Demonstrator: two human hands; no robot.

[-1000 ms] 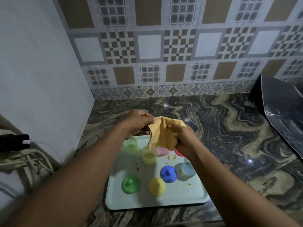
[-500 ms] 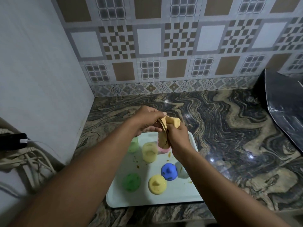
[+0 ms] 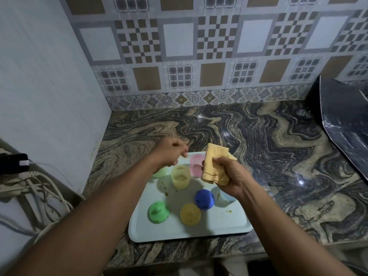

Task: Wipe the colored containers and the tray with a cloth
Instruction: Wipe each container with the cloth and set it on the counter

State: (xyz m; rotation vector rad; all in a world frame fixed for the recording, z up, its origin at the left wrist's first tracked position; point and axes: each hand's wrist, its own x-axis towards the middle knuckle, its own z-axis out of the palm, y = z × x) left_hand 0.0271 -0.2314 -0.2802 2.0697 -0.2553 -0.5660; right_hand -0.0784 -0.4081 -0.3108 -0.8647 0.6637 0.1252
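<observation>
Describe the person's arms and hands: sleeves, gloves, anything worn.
Both forearms are bare to the frame edge; no sleeves show. The left hand and right hand are ungloved, with no watch or bracelet at either wrist. The left hand is blurred, so rings are uncertain.

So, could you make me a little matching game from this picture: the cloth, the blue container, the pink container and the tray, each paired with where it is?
Things:
1. cloth
2. blue container
3. pink container
4. tray

Places:
A. at the tray's far edge
B. flat on the marbled counter
C. gripped in the right hand
D. near the middle of the tray

Pairs: 1-C, 2-D, 3-A, 4-B.
</observation>
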